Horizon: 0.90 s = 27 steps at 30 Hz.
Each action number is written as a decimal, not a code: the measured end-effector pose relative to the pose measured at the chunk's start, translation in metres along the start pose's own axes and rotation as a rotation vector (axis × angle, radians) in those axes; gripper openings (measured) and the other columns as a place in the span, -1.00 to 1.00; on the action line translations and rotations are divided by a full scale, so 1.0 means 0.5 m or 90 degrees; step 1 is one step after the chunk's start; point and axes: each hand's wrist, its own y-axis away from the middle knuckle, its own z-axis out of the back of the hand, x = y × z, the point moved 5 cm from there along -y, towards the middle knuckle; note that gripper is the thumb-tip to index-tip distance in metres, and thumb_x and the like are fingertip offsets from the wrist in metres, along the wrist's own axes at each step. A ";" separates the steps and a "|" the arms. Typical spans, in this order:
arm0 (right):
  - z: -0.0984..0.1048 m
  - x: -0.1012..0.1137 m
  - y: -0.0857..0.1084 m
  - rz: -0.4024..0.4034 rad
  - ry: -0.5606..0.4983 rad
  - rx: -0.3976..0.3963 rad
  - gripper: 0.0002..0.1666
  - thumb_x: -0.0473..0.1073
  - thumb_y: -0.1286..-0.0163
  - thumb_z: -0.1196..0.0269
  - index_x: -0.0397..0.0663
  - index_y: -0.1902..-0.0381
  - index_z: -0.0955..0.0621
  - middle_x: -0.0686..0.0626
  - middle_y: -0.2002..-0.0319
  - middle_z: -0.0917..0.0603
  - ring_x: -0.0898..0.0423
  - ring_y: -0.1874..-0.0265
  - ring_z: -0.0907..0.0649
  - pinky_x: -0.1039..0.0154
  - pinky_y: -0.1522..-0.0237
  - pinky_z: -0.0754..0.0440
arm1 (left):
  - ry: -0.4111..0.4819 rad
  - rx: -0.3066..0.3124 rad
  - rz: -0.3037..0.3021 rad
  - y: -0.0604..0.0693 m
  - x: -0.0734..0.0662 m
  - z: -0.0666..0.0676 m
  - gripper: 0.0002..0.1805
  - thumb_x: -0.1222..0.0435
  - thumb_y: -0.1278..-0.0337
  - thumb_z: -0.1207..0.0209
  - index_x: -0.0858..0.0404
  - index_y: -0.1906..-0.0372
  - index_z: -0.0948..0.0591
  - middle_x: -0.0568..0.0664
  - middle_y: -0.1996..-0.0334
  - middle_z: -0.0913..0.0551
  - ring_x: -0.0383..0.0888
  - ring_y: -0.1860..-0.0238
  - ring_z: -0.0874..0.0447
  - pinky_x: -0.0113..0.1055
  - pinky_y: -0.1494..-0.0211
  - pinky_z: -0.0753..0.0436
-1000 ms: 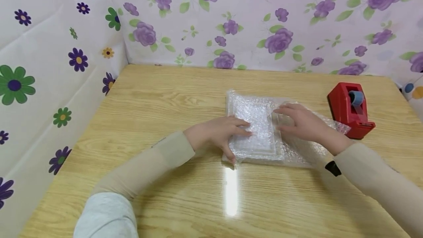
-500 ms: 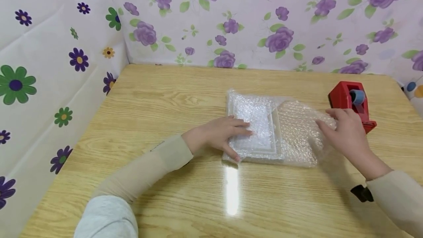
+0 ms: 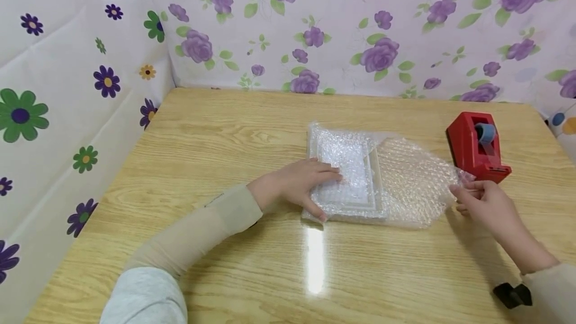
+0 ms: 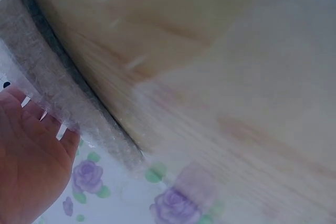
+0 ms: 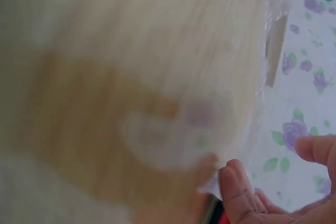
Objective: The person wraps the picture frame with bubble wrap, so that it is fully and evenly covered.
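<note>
A flat, pale rectangular picture frame (image 3: 378, 171) lies on the wooden table, mostly covered by clear bubble wrap (image 3: 411, 179). Its right edge shows bare, and the loose wrap spreads rightward to a tapering end. My left hand (image 3: 303, 184) rests on the wrapped left part with fingers spread; in the left wrist view, the left hand's fingers (image 4: 50, 121) lie against the wrap's side. My right hand (image 3: 488, 209) is at the wrap's right end. In the right wrist view, the right hand's fingertips (image 5: 231, 179) touch the wrap's edge, while the thumb stands apart from them.
A red tape dispenser (image 3: 477, 149) with a blue-cored roll stands just beyond my right hand, close to the wrap's tip. Flower-patterned sheets (image 3: 378, 29) hang behind and left of the wooden table (image 3: 234, 129).
My right hand has moved right and toward me, from the frame's right edge to the loose end of the bubble wrap. My left hand has stayed nearly still on the wrapped frame.
</note>
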 end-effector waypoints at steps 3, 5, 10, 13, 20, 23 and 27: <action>-0.009 -0.011 -0.002 -0.017 -0.123 0.014 -0.15 0.05 -0.46 -0.02 -0.72 -0.22 -0.11 0.03 0.39 -0.70 0.30 0.51 -0.70 0.42 0.42 -0.69 | -0.004 -0.005 0.000 0.002 0.000 -0.001 0.08 -0.30 0.19 -0.28 0.12 -0.44 -0.21 0.00 -0.45 -0.18 -0.07 -0.46 -0.11 -0.11 -0.55 0.05; -0.011 -0.015 -0.002 -0.017 -0.184 0.016 -0.15 0.00 -0.47 -0.03 -0.72 -0.26 -0.03 0.23 0.45 -0.68 0.31 0.51 -0.71 0.42 0.40 -0.70 | -0.009 -0.008 0.001 0.002 0.000 -0.001 0.07 -0.30 0.19 -0.28 0.12 -0.44 -0.21 0.00 -0.45 -0.19 -0.07 -0.46 -0.11 -0.11 -0.55 0.05; -0.026 -0.025 0.001 -0.031 -0.259 0.081 -0.34 0.00 -0.48 -0.02 -0.52 -0.21 -0.24 0.38 0.40 -0.66 0.30 0.39 -0.73 0.42 0.30 -0.70 | -0.012 -0.012 -0.001 0.004 -0.002 0.002 0.06 -0.29 0.18 -0.28 0.13 -0.44 -0.22 0.01 -0.45 -0.20 -0.07 -0.46 -0.12 -0.10 -0.55 0.03; -0.035 -0.026 0.000 -0.034 -0.286 0.113 -0.43 -0.02 -0.50 0.00 -0.48 -0.15 -0.33 0.37 0.37 -0.66 0.30 0.35 -0.72 0.39 0.26 -0.71 | -0.014 -0.010 0.002 0.004 -0.003 0.003 0.06 -0.29 0.18 -0.28 0.12 -0.44 -0.22 0.01 -0.45 -0.19 -0.07 -0.46 -0.11 -0.10 -0.55 0.03; -0.028 -0.013 0.006 -0.054 -0.273 0.086 -0.23 0.02 -0.50 0.03 -0.58 -0.32 -0.14 0.36 0.40 -0.67 0.28 0.37 -0.74 0.41 0.26 -0.70 | -0.012 -0.003 0.005 0.000 -0.003 0.000 0.07 -0.30 0.19 -0.28 0.11 -0.44 -0.22 -0.01 -0.46 -0.17 -0.09 -0.47 -0.09 -0.12 -0.55 0.05; -0.017 -0.002 0.010 -0.043 -0.292 0.065 -0.37 0.01 -0.48 -0.01 -0.41 -0.26 -0.33 0.32 0.42 -0.69 0.27 0.39 -0.74 0.40 0.28 -0.70 | -0.012 -0.002 0.004 -0.001 -0.003 -0.001 0.07 -0.30 0.19 -0.28 0.11 -0.44 -0.22 0.00 -0.45 -0.18 -0.09 -0.46 -0.10 -0.12 -0.55 0.05; -0.006 0.014 0.013 -0.004 -0.392 0.037 -0.83 -0.08 -0.42 -0.13 0.08 0.13 -0.62 0.25 0.39 -0.74 0.24 0.43 -0.74 0.38 0.35 -0.70 | -0.007 -0.003 0.005 -0.001 -0.002 -0.001 0.06 -0.28 0.19 -0.29 0.11 -0.44 -0.23 -0.01 -0.45 -0.18 -0.09 -0.46 -0.10 -0.12 -0.55 0.05</action>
